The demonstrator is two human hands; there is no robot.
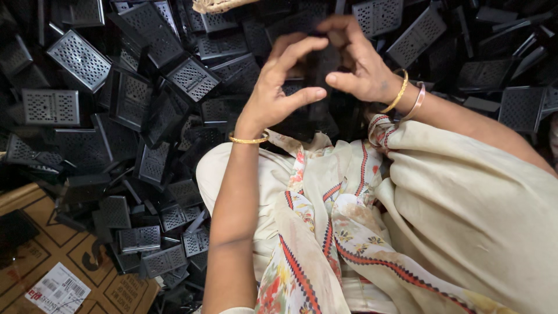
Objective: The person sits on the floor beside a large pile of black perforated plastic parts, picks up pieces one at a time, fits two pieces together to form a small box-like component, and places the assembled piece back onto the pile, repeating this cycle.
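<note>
Both hands meet near the top middle, above my lap. My left hand (280, 84) and my right hand (354, 58) together grip a small black plastic piece (318, 72), which the fingers largely hide. A gold bangle sits on the left wrist, and a gold and a pink bangle on the right. All around lies a heap of black perforated plastic parts (151, 104), flat rectangular pieces with grids of small holes.
The heap of black parts spreads across the left, top and right (511, 70). A flattened brown cardboard box (64, 256) with a white label lies at the bottom left. Cream cloth with floral and red trim (349, 232) covers my lap. A woven basket edge (218, 4) shows at the top.
</note>
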